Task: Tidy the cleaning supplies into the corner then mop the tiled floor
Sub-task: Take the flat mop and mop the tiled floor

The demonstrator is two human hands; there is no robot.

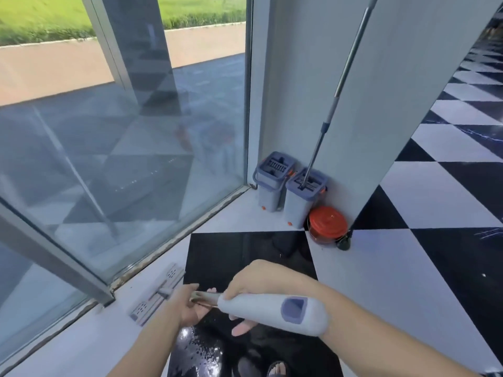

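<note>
Holding: I have the mop handle (272,311) in both hands; its pale grip end with the hanging hole points toward me and to my right.
Right hand (253,284): fingers wrapped round the top of the grip, clasped firmly.
Left hand (187,306): further down, fingers curled onto the thin shaft where it leaves the grip; how tightly, I cannot tell.
Mop head (159,293): flat pad lying on the white tile, forward and left of my hands, close beside the window sill (177,235).
Long axis: I judge the pole runs from lower right to the pad at left, roughly across the sill line.
Supplies: two grey buckets (288,186), a second mop (337,88) standing in one, and a red tub (326,224) sit in the corner, well apart from my hands.
Room: the glass hems the pad's left side; open checkered floor (408,268) lies to my right.
</note>
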